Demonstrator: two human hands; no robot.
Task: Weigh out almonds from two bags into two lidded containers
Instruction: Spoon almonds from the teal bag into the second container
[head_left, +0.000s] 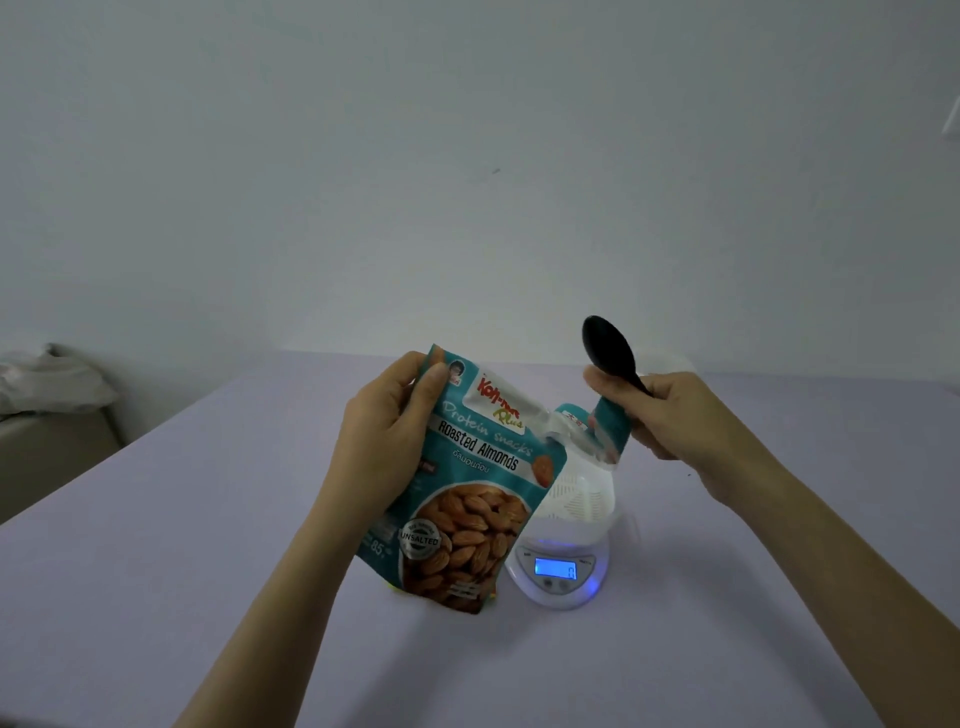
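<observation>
A teal bag of roasted almonds (467, 519) is held up over the table, its top partly torn across. My left hand (384, 415) grips the bag's upper left corner. My right hand (660, 410) holds a black spoon (605, 343), bowl pointing up, and also pinches the torn top right strip of the bag (610, 421). Behind the bag, a white container (582, 499) sits on a small white digital scale (558, 571). The scale's blue display reads 0. The container's inside is hidden by the bag.
The pale lilac table (208, 545) spreads out to both sides. A sliver of something yellow-green (394, 588) peeks out under the bag's lower left corner. A white pillow (47, 384) lies at the far left, beyond the table edge.
</observation>
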